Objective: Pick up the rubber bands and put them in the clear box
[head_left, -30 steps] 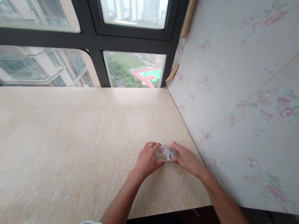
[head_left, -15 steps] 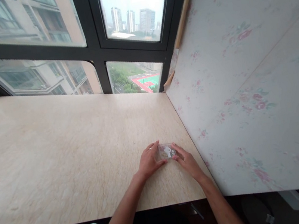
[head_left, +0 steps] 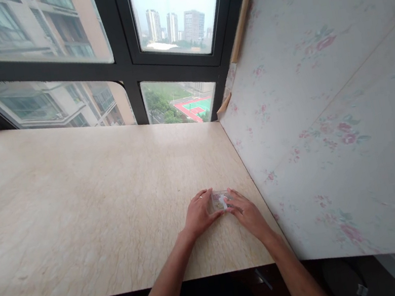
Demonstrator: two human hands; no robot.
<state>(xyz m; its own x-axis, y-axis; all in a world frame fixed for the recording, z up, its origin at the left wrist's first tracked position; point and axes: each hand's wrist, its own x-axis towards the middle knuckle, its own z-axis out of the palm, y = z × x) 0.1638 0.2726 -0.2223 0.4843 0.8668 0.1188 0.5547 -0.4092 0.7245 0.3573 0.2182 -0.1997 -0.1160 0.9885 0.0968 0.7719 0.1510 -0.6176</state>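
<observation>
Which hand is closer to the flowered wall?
Right. The right hand is at the end of the clear box nearer the wall; the left hand is at the opposite end, farther away.

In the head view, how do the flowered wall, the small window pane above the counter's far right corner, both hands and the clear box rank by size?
Largest to smallest:
1. Flowered wall
2. Small window pane
3. Left hand and right hand: too alike to rank
4. Clear box, partly hidden
</observation>
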